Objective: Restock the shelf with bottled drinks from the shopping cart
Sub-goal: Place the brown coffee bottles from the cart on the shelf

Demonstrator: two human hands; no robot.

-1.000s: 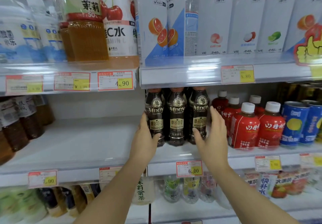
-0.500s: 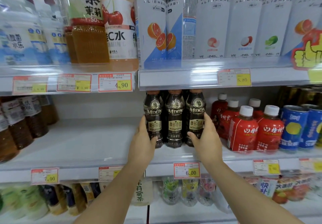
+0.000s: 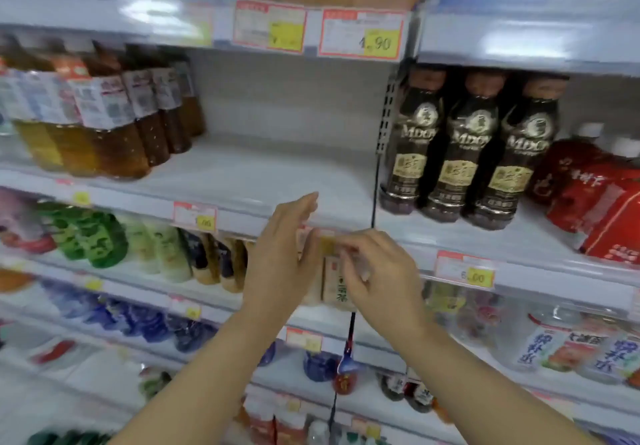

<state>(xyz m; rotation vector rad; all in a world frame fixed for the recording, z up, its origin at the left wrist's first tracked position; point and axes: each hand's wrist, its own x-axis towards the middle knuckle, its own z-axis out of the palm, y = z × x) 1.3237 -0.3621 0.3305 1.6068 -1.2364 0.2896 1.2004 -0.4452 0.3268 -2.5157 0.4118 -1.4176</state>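
Left hand, right hand before shelf

The shelf offers open access between the amber tea bottles at left and three dark coffee bottles at right.

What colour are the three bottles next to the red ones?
The bottles are dark brown with gold labels; head view.

price tag upper rail | price tag right rail | slotted upright between bays
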